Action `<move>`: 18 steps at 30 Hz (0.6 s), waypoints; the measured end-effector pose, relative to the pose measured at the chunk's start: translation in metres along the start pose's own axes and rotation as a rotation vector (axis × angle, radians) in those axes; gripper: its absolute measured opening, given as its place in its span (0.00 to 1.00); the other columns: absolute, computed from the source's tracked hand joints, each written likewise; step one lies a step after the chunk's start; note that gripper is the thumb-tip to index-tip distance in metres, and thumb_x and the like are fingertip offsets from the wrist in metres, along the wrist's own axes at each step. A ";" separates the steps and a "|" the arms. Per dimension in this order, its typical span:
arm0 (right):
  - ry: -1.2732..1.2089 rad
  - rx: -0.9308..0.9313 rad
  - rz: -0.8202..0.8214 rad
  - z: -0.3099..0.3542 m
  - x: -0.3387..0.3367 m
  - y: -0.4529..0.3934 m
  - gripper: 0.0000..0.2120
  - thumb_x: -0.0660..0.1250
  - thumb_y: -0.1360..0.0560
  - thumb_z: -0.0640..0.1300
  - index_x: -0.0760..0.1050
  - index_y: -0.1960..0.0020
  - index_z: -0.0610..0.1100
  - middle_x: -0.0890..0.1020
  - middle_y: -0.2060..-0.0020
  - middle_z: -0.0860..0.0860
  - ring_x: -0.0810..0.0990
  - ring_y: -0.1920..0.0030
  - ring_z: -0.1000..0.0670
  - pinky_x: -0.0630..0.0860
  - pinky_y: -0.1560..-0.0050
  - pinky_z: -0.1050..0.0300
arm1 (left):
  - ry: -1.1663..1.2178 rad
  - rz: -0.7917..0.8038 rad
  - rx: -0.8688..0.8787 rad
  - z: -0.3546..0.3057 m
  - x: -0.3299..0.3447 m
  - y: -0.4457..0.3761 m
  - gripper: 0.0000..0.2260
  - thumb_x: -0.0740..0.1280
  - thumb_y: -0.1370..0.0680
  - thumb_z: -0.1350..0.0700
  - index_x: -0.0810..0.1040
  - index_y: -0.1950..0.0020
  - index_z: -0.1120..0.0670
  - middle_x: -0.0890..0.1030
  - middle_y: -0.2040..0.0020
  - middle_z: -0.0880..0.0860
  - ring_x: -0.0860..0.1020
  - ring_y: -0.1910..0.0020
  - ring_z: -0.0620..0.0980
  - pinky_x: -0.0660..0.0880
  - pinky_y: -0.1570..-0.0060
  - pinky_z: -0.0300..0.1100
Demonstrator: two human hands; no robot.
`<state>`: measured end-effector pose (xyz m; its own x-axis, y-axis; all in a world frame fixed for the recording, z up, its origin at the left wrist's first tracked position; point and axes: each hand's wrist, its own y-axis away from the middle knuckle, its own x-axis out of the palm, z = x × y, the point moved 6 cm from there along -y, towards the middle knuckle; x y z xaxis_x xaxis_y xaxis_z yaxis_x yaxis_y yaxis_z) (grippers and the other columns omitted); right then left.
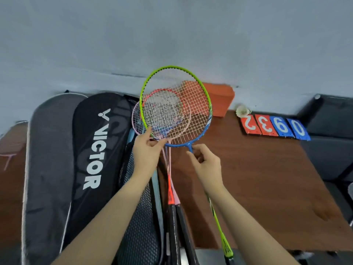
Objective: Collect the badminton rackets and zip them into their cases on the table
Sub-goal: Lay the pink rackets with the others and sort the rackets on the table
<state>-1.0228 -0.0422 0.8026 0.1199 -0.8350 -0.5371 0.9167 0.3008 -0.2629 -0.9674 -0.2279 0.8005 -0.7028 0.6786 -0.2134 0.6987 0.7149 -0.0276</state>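
A green-and-blue racket (pixel 172 67) lies on top of a pink racket (pixel 136 111) and a red-orange racket (pixel 162 90) over the brown table (pixel 257 178). My left hand (pixel 147 150) pinches the stacked frames at their lower left rim. My right hand (pixel 204 161) grips the green racket's shaft just below the blue throat. The black handles point toward me at the table's near edge. To the left lie a black VICTOR case (pixel 93 150), a grey case (pixel 47 169) and a mesh-faced case (pixel 141 226) under my left forearm.
An orange block (pixel 221 96) stands against the grey wall behind the racket heads. A white shuttlecock (pixel 242 111) and a row of red and blue score number cards (pixel 275 127) lie at the back right. Dark seats (pixel 330 131) border the table's right side.
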 end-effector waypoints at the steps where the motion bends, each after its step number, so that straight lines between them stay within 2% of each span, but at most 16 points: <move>1: 0.022 0.014 0.011 0.002 0.014 -0.009 0.04 0.70 0.27 0.45 0.75 0.54 0.51 0.75 0.71 0.58 0.72 0.69 0.54 0.75 0.63 0.47 | -0.028 0.021 -0.011 0.006 -0.004 -0.015 0.30 0.71 0.27 0.55 0.64 0.28 0.55 0.73 0.49 0.54 0.74 0.63 0.39 0.72 0.54 0.33; 3: 0.049 0.061 0.031 0.003 0.041 -0.028 0.05 0.69 0.27 0.46 0.76 0.52 0.48 0.75 0.69 0.56 0.73 0.67 0.52 0.75 0.62 0.47 | -0.069 0.069 -0.014 0.017 -0.009 -0.047 0.30 0.71 0.26 0.55 0.62 0.27 0.55 0.70 0.54 0.50 0.73 0.62 0.42 0.71 0.49 0.38; 4: 0.059 0.086 0.038 0.003 0.054 -0.037 0.05 0.69 0.26 0.46 0.76 0.52 0.48 0.76 0.68 0.55 0.74 0.67 0.52 0.75 0.61 0.48 | -0.087 0.099 -0.010 0.023 -0.010 -0.061 0.30 0.70 0.26 0.55 0.61 0.27 0.55 0.69 0.54 0.50 0.73 0.62 0.42 0.71 0.49 0.37; 7: 0.106 0.150 0.052 -0.005 0.088 -0.058 0.06 0.68 0.26 0.47 0.76 0.50 0.46 0.77 0.67 0.54 0.75 0.65 0.50 0.73 0.61 0.50 | -0.123 0.173 -0.014 0.045 -0.006 -0.102 0.32 0.70 0.26 0.55 0.60 0.26 0.55 0.66 0.43 0.53 0.73 0.59 0.42 0.69 0.50 0.35; 9: 0.144 0.190 0.059 -0.012 0.105 -0.070 0.08 0.68 0.25 0.47 0.77 0.47 0.46 0.78 0.65 0.54 0.76 0.63 0.50 0.73 0.60 0.52 | -0.145 0.191 -0.031 0.059 -0.002 -0.122 0.32 0.70 0.26 0.54 0.59 0.26 0.55 0.65 0.40 0.53 0.72 0.56 0.44 0.67 0.49 0.33; 12: 0.151 0.225 0.087 -0.024 0.126 -0.082 0.14 0.67 0.25 0.43 0.75 0.39 0.45 0.80 0.57 0.53 0.78 0.58 0.50 0.76 0.55 0.52 | -0.189 0.210 -0.038 0.072 0.005 -0.143 0.31 0.68 0.24 0.54 0.57 0.25 0.56 0.62 0.42 0.50 0.70 0.52 0.45 0.62 0.53 0.26; 14: 0.131 0.232 0.144 -0.033 0.139 -0.082 0.18 0.66 0.25 0.39 0.73 0.36 0.44 0.81 0.50 0.49 0.79 0.52 0.48 0.77 0.50 0.50 | -0.257 0.222 -0.024 0.081 0.008 -0.153 0.30 0.67 0.23 0.53 0.57 0.25 0.56 0.62 0.41 0.51 0.68 0.49 0.46 0.60 0.51 0.26; 16: 0.208 0.156 0.179 -0.040 0.147 -0.078 0.19 0.65 0.26 0.36 0.73 0.36 0.43 0.81 0.47 0.47 0.79 0.49 0.45 0.75 0.48 0.48 | -0.382 0.246 0.032 0.090 0.011 -0.157 0.28 0.65 0.22 0.51 0.59 0.26 0.55 0.64 0.37 0.55 0.68 0.43 0.49 0.62 0.43 0.34; 18: 0.350 0.066 0.193 -0.044 0.152 -0.076 0.18 0.67 0.27 0.36 0.74 0.38 0.43 0.80 0.49 0.46 0.77 0.50 0.42 0.73 0.51 0.47 | -0.618 0.296 0.097 0.104 0.013 -0.154 0.25 0.62 0.22 0.48 0.62 0.27 0.53 0.63 0.33 0.58 0.64 0.35 0.57 0.61 0.35 0.50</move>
<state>-1.0910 -0.1718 0.7059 0.1660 -0.5551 -0.8151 0.9137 0.3974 -0.0846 -1.0705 -0.3470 0.7008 -0.2955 0.6020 -0.7418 0.8783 0.4766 0.0369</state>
